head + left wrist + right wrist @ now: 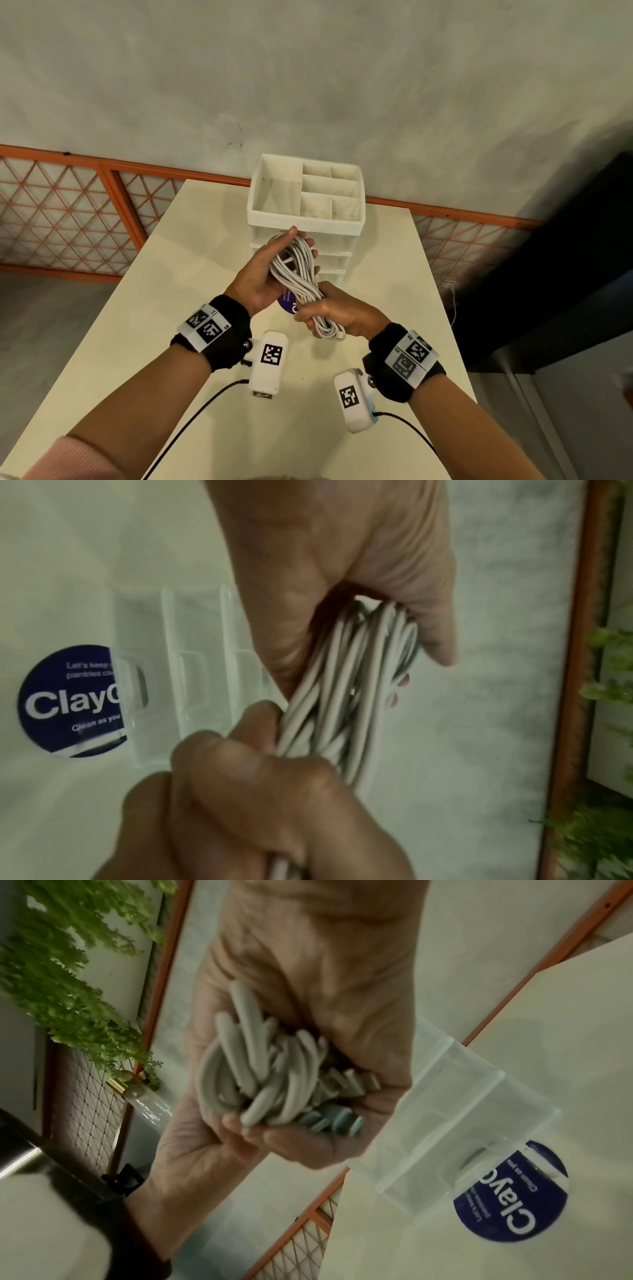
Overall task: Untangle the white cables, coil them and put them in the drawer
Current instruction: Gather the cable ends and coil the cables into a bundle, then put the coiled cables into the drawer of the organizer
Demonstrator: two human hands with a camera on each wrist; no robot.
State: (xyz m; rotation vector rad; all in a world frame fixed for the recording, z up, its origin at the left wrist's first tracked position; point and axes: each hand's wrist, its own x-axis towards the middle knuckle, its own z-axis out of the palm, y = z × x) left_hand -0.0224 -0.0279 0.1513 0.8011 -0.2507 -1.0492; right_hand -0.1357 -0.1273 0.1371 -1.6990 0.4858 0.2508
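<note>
A bundle of white cables (298,274) is coiled into long loops and held above the table between both hands. My left hand (270,270) grips the far end of the coil, thumb over the top and fingers curled behind it. My right hand (337,317) is fisted round the near end, where the loops (260,1080) and flat connector ends stick out of the fist. In the left wrist view the cable strands (346,693) run from my left fingers down into the right fist (250,791). Just beyond the hands stands the white drawer unit (346,222); its drawer fronts look closed.
The unit's top tray (260,192) has several open compartments. A round blue sticker (287,302) lies on the cream table (191,308) under the coil. An orange-framed lattice railing (68,212) runs behind the table, and a dark cabinet (565,274) stands to the right.
</note>
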